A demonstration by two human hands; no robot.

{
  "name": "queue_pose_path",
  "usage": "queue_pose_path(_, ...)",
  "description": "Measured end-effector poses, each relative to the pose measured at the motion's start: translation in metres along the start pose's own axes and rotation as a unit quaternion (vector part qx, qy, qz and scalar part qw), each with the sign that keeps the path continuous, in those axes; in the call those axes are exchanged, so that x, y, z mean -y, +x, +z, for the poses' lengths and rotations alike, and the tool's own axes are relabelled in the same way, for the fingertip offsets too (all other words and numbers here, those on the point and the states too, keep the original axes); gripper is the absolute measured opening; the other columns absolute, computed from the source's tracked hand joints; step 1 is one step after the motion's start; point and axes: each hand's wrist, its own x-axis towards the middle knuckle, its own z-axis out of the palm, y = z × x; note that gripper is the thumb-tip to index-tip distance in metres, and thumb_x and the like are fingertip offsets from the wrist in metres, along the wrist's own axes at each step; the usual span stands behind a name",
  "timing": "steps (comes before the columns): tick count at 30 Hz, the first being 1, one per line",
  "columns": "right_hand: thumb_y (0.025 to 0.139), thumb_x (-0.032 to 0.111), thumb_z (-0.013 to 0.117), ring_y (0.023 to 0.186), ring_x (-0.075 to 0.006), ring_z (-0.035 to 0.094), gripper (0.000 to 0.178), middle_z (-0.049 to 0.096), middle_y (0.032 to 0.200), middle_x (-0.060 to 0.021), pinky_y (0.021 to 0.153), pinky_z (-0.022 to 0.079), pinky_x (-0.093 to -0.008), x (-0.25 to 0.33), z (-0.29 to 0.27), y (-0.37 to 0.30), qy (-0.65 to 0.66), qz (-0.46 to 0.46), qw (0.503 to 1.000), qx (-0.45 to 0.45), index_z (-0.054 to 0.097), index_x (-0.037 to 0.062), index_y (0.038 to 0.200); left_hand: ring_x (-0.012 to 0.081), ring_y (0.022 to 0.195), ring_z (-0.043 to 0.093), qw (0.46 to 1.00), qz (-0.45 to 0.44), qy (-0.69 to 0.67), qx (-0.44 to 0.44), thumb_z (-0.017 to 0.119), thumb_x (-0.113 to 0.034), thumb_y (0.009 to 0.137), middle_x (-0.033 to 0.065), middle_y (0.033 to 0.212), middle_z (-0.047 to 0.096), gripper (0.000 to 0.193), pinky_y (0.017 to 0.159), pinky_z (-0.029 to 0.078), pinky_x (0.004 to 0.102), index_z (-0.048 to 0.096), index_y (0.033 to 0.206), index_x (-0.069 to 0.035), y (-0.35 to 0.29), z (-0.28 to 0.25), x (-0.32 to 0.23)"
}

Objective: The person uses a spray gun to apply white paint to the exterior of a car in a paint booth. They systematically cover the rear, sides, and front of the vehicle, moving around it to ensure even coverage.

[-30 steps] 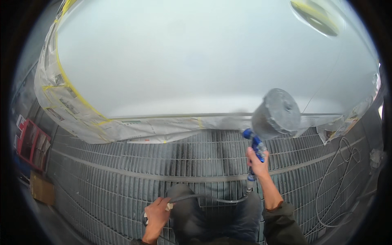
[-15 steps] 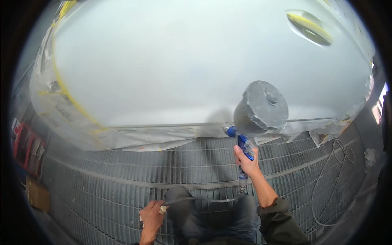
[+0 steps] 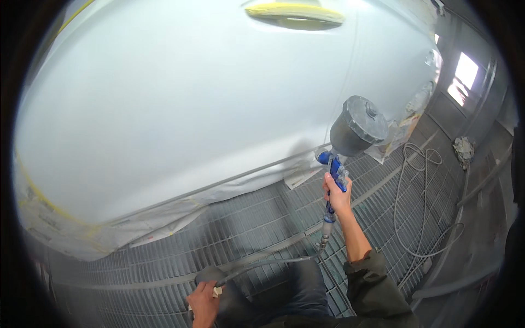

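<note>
Spray gun (image 3: 335, 165) is hovering near the lower panel edge (image 3: 219, 183), with room above the grating (image 3: 262, 221)?

Right hand (image 3: 339, 195) is gripping it, left hand (image 3: 204, 304) the hose (image 3: 273, 262); yellow handle (image 3: 295, 11) is now showing further left.

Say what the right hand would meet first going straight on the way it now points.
Holding the blue spray gun, the right hand would likely meet the pale panel first, near its lower edge, with the gun arriving ahead. The gap is hard to judge from this view.

Diffuse light whitens the panel (image 3: 164, 98), softly shadowed along its lower edge; a bright opening (image 3: 466, 70) glares beyond the right edge of the grating (image 3: 377, 218); fisheye distortion bends lines toward black corners.
</note>
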Motion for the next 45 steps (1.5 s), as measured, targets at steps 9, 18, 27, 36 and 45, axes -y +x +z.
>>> queue_pose_path(9, 0.096, 0.023, 0.067, 0.052, -0.0075, 0.048, 0.018, 0.056, 0.069, 0.0009, 0.044, 0.038, -0.0245, 0.017, -0.043, 0.034, -0.018, -0.08, 0.982, -0.171, 0.06, 0.0064, 0.095, 0.0324, 0.064, 0.064, 0.998, 0.034, -0.034, -0.039, 0.088, -0.02, 0.07, 0.0113, 0.076, 0.063, 0.03, 0.055, 0.047, 0.0408, 0.073, 0.092, -0.005, 0.013, 0.008, -0.016)
queue_pose_path(18, 0.094, 0.024, 0.07, 0.053, -0.0072, 0.049, 0.025, 0.055, 0.067, 0.0003, 0.045, 0.039, -0.0236, 0.036, 0.012, -0.016, 0.024, -0.021, 0.999, -0.006, 0.059, 0.0046, 0.083, 0.0318, 0.066, 0.066, 0.997, -0.003, -0.032, -0.069, 0.088, -0.015, 0.069, 0.0123, 0.078, 0.065, 0.029, 0.058, 0.05, 0.0398, 0.073, 0.091, -0.004, -0.002, -0.022, 0.017)
queue_pose_path(27, 0.094, 0.021, 0.069, 0.052, -0.0053, 0.05, 0.022, 0.057, 0.069, 0.0019, 0.044, 0.041, -0.0222, 0.047, 0.121, -0.101, 0.024, -0.01, 0.993, 0.113, 0.062, 0.0019, 0.104, 0.0309, 0.072, 0.068, 0.987, -0.095, -0.011, -0.131, 0.087, -0.018, 0.07, 0.0075, 0.082, 0.068, 0.027, 0.061, 0.053, 0.0387, 0.074, 0.092, -0.01, -0.049, -0.058, 0.098)
queue_pose_path(36, 0.095, 0.02, 0.069, 0.056, -0.0029, 0.049, 0.036, 0.057, 0.072, 0.003, 0.047, 0.041, -0.0217, 0.07, 0.207, -0.144, 0.061, 0.016, 0.946, 0.319, 0.058, 0.0009, 0.123, 0.0291, 0.071, 0.069, 0.973, -0.15, 0.01, -0.176, 0.088, -0.014, 0.067, 0.0084, 0.08, 0.068, 0.028, 0.06, 0.053, 0.0386, 0.074, 0.091, -0.01, -0.075, -0.085, 0.14)
queue_pose_path(45, 0.092, 0.021, 0.072, 0.054, -0.0052, 0.049, 0.023, 0.057, 0.071, 0.0006, 0.046, 0.041, -0.0225, 0.082, 0.196, -0.121, 0.07, 0.007, 0.955, 0.287, 0.058, 0.003, 0.097, 0.0288, 0.068, 0.067, 0.978, -0.125, -0.019, -0.163, 0.089, -0.015, 0.067, 0.0077, 0.079, 0.067, 0.027, 0.059, 0.052, 0.0395, 0.073, 0.089, -0.011, -0.069, -0.08, 0.135)
